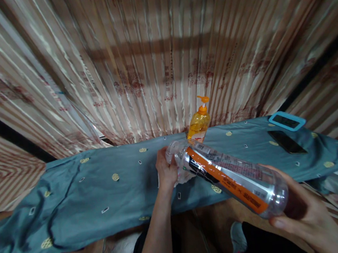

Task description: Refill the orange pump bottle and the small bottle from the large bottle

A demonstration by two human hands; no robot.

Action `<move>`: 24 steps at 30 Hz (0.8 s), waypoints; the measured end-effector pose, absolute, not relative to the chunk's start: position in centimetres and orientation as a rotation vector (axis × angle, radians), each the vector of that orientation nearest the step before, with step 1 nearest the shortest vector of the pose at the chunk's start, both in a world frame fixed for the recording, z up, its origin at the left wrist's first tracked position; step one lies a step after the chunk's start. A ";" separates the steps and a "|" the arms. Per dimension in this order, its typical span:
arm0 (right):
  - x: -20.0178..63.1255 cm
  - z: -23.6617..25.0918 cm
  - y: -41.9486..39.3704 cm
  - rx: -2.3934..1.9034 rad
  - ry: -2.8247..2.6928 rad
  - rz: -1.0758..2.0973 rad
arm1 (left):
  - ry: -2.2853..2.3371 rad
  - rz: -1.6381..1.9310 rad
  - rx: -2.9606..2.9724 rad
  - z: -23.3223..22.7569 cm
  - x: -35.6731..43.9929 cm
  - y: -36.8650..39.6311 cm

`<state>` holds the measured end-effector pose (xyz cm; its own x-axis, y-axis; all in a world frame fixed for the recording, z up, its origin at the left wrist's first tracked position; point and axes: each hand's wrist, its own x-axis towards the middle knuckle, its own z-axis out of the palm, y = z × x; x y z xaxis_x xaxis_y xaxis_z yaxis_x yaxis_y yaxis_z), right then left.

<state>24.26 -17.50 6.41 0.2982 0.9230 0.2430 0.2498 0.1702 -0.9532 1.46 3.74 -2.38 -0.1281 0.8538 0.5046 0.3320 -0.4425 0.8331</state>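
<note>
Right hand: the right hand (303, 212) is cupping the base of a clear plastic bottle (230, 174), fingers wrapped under and around it, so the hand is clamped on the bottle and is carrying its weight from behind.

Left hand: the left hand (165, 170) is closing around the bottle's neck end, where the cap would sit; the fingers are curled tight there, apparently steadying or turning that end, though the cap itself is hidden by the hand.

Bottle: it is lying nearly horizontal in the air, tilted with the neck pointing away and slightly down, above the near edge of the table; it is looking empty, and its orange, black and silver label is facing up.

Table covering: a blue-grey cloth (81, 194) with small printed motifs is draping over the table and hanging off its front.

Soap dispenser: an orange pump bottle (199, 125) is standing upright just behind the held bottle, at the back edge.

Far right: a dark phone (287, 142) is lying flat, and a blue-framed device (287, 120) is resting just behind it.

Backdrop: a striped curtain (149, 63) is hanging behind everything.
</note>
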 end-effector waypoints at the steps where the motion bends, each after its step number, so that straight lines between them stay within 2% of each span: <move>1: 24.2 6.4 -17.5 -1.342 -1.206 0.694 | 1.316 1.601 1.713 -2.4 1.5 3.7; 24: 23.9 6.8 -17.2 -1.347 -1.186 0.633 | 1.297 1.641 1.760 -2.8 1.4 4.0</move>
<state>23.91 -17.16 6.83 0.3381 0.8996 0.2766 0.2703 0.1887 -0.9441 1.43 3.96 -2.76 -0.1227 0.8242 0.5529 0.3478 -0.4861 0.8017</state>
